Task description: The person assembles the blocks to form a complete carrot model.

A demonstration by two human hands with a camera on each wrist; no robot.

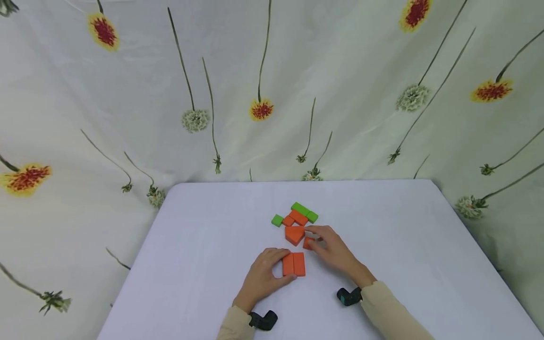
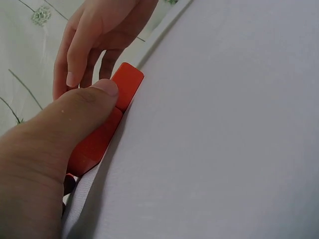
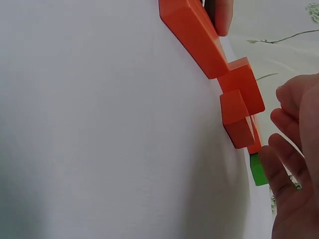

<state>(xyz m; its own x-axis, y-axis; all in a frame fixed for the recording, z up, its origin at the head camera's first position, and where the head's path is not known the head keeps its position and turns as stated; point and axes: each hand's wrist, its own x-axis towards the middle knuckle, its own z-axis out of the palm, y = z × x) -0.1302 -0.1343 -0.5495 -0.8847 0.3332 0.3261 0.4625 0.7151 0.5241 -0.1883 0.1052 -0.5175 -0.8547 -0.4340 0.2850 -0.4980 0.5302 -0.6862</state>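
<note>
My left hand (image 1: pixel 275 268) grips a pair of orange rectangular blocks (image 1: pixel 293 264) lying side by side on the white table (image 1: pixel 204 245). Its thumb (image 2: pixel 84 107) presses their near edge and its fingers curl over the far side. My right hand (image 1: pixel 319 239) hovers with relaxed fingers (image 3: pixel 284 169) beside a small orange block (image 1: pixel 308 243) and a larger orange house-shaped block (image 1: pixel 294 234). In the right wrist view a gap shows between the fingers and the small orange block (image 3: pixel 237 119). Behind lie two more orange blocks (image 1: pixel 295 218) and three green blocks (image 1: pixel 301 208).
The table's far edge (image 1: pixel 297 181) meets a flowered curtain (image 1: pixel 263 94). Its left and right edges slope outward toward me. All blocks sit near the middle of the table. A black wrist camera (image 1: pixel 349 296) sits on each sleeve.
</note>
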